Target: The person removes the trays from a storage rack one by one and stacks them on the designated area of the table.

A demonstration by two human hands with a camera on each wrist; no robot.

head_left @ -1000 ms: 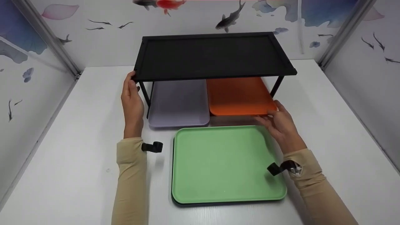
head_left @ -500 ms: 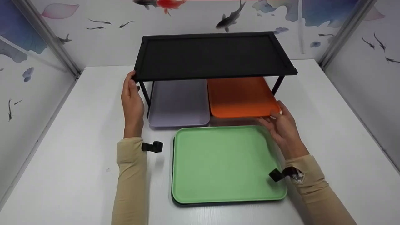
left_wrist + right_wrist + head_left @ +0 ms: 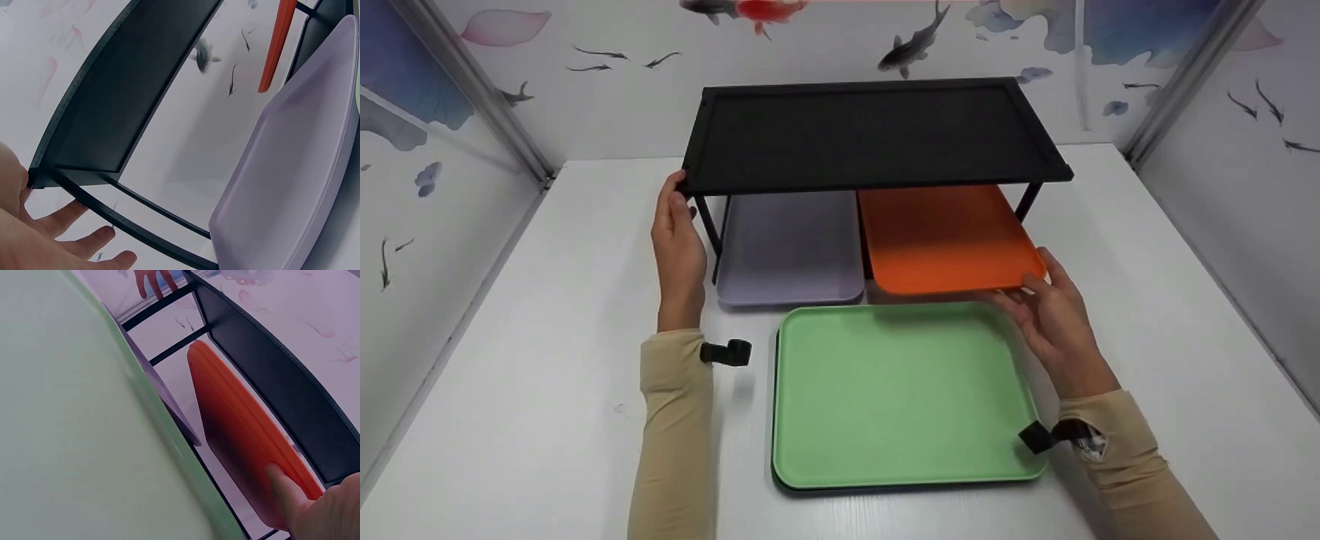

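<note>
The right hand (image 3: 1054, 322) grips the near right corner of an orange tray (image 3: 952, 240), thumb on the rim and fingers beneath. In the right wrist view this tray stands clear of the surface, under the black shelf rack (image 3: 877, 135). At the rack's near left corner, the left hand (image 3: 679, 244) holds the top's edge; its other fingers spread beside the leg in the left wrist view. A lilac tray (image 3: 791, 247) lies under the rack's left half. In front lies a green tray (image 3: 907, 394), on top of a dark one (image 3: 810, 491) that is mostly hidden.
The rack's slim right leg (image 3: 1027, 201) stands close to the orange tray's right edge. White table (image 3: 532, 375) surrounds the trays. Printed panels enclose the back (image 3: 825, 52) and both sides. A small black camera is strapped to each wrist.
The orange tray has moved toward the person and slightly right with the right hand, its near edge now close to the green tray. The left hand and the rack have stayed put.
</note>
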